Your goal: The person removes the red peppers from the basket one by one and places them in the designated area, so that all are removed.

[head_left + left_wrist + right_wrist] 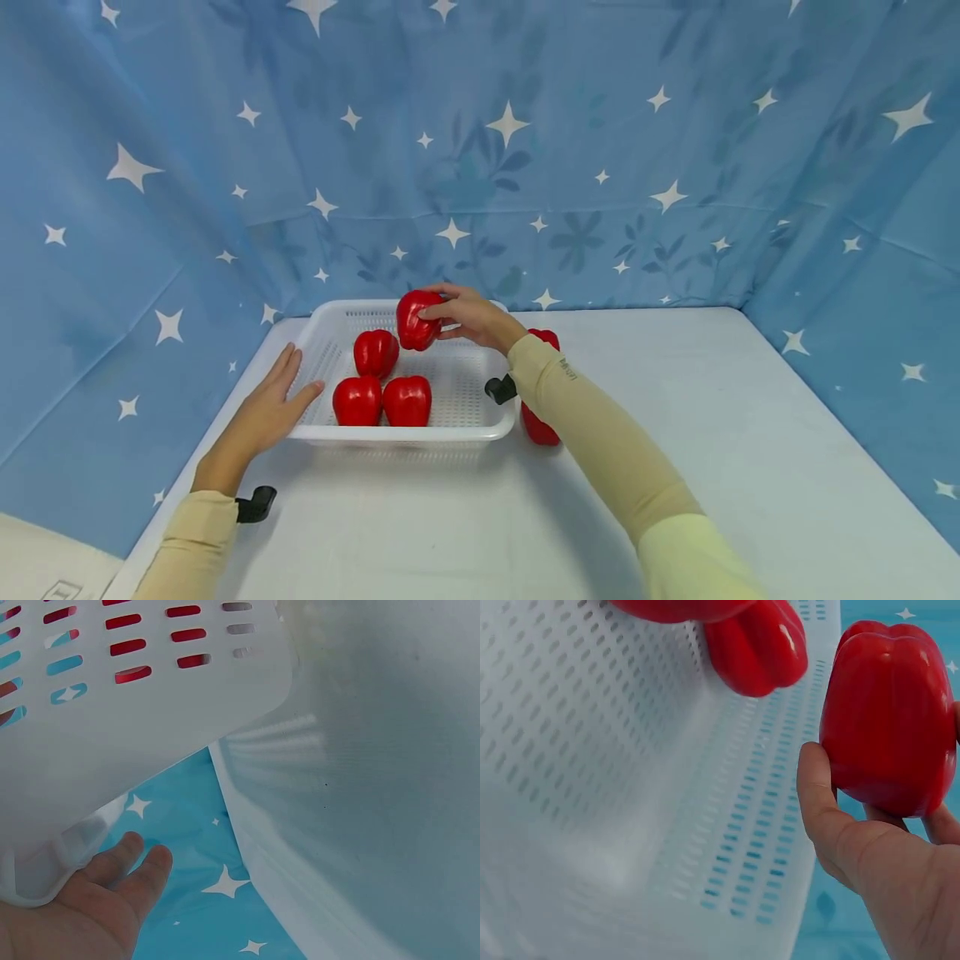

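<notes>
A red bell pepper (418,320) is gripped in my right hand (471,317), held over the back of a white perforated basket (457,432). The right wrist view shows the thumb on one side of this glossy pepper (889,712) and fingers behind it. Inside the basket sit three more peppers, one behind (376,353) and two at the front (357,402) (407,402). My left hand (272,408) is at the basket's left side, fingers extended and thumb over the rim. In the left wrist view, that hand (97,900) is beside the basket wall (150,727).
To the right of the basket, red peppers (540,427) lie on the white table (712,417), partly hidden behind my right forearm. A blue curtain with white stars (480,167) encloses the back and both sides.
</notes>
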A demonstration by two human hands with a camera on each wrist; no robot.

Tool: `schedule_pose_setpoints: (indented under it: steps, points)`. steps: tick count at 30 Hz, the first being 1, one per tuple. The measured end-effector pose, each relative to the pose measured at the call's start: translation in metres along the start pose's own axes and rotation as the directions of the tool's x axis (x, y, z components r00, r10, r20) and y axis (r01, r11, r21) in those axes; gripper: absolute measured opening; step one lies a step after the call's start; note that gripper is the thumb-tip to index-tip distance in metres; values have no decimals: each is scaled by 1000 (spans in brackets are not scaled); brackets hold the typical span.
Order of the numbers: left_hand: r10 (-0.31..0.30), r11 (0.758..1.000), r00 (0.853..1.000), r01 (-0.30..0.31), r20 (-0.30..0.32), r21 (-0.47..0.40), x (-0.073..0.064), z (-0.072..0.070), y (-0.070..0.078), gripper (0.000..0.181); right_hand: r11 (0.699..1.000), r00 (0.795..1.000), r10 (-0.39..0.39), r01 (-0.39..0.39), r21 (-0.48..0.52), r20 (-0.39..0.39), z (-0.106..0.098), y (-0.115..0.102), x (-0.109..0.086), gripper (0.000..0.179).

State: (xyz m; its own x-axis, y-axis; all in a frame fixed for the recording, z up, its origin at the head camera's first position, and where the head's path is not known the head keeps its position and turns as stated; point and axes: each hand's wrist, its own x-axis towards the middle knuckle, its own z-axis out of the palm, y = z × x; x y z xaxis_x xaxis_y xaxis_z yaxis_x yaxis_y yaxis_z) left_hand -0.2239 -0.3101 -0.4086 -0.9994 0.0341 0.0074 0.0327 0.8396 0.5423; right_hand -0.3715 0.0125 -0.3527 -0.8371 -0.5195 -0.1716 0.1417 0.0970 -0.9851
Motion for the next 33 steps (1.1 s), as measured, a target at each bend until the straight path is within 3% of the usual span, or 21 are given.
schedule_pose_setpoints:
  steps: [13, 26, 33]
  points:
    - [3, 1000, 1000, -3, -5, 13, -2, 3, -6, 90, 999, 1000, -28, 29, -20, 9, -21, -8, -18, 61]
    - [2, 1000, 1000, -2, -4, 22, -2, 2, -4, 90, 998, 999, -36, 38, -47, 37, -45, -16, -42, 60]
    - [17, 1000, 1000, -17, 1, 21, 0, 0, -2, 88, 997, 999, -50, 50, -55, 11, -63, -12, -56, 59]
